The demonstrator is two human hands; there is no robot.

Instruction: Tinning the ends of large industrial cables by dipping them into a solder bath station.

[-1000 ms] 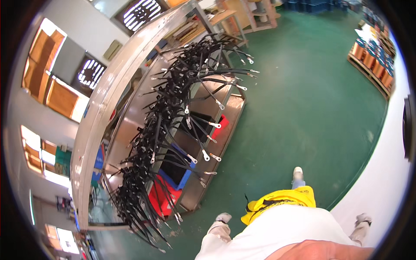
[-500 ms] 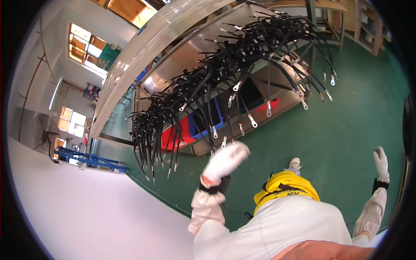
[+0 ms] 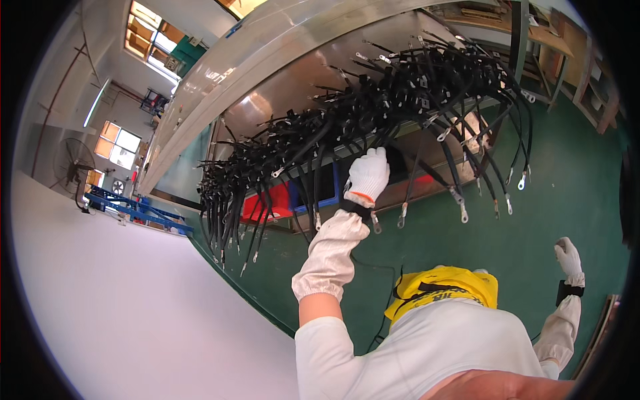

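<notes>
"So, what has just changed?"

"The left hand (image 3: 369, 175) has moved away from the near side and up to the black cables (image 3: 333, 130), at about the middle of the heap. That puts one gloved hand at the work, while the right hand (image 3: 568, 257) hangs well apart, over the floor (image 3: 533, 213) to the right."

"Is either one gripping?"

"The right hand is loosely bent, with nothing visible in it. The left one's fingertips are hard to make out against all that black, so I can't tell whether it grasps a cable or only touches."

"And the cables?"

"They lie in a thick tangle along the near side of the metal desk (image 3: 259, 109), running from left to far right. Their near ends droop past the edge, many tipped with silvery ring lugs (image 3: 465, 217); stubbier ends point to the far side."
</notes>
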